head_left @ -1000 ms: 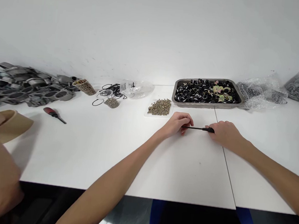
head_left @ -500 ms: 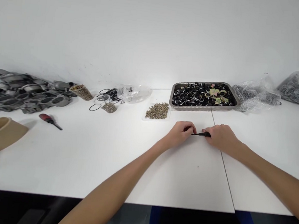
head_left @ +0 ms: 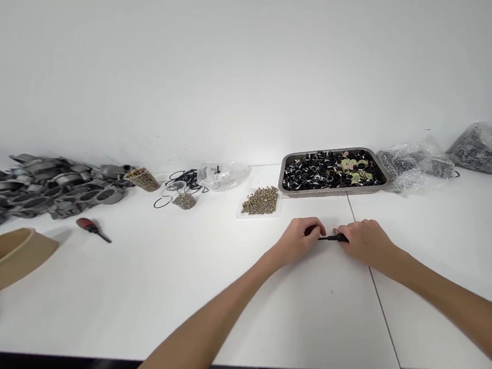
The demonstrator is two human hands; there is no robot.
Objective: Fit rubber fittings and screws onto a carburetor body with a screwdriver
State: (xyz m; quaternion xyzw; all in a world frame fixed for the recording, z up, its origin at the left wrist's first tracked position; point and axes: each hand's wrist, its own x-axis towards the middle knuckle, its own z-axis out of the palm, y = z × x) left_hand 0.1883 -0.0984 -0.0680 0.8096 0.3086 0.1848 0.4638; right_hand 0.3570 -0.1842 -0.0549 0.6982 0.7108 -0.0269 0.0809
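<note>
A thin dark tool (head_left: 331, 237) with a black handle lies level between my two hands, just above the white table (head_left: 286, 314). My right hand (head_left: 365, 241) is closed round its handle. At the tool's left tip, the fingers of my left hand (head_left: 301, 238) are pinched together; what they grip is hidden. Beyond my hands stands a metal tray (head_left: 333, 193) of black rings and some yellowish discs. Left of it, brass-coloured small parts (head_left: 260, 201) fill a shallow clear dish.
Grey castings (head_left: 56, 188) are piled at the back left, beside a cup of small parts (head_left: 143, 179). Nearer are a red-handled screwdriver (head_left: 93, 228) and a tan bin (head_left: 10, 261). Black rings (head_left: 186, 179) lie behind. Plastic bags (head_left: 485, 149) sit at the back right.
The view has tilted slightly, so the table and objects appear lower, most of all at the left. Both hands keep the same hold and place around the tool.
</note>
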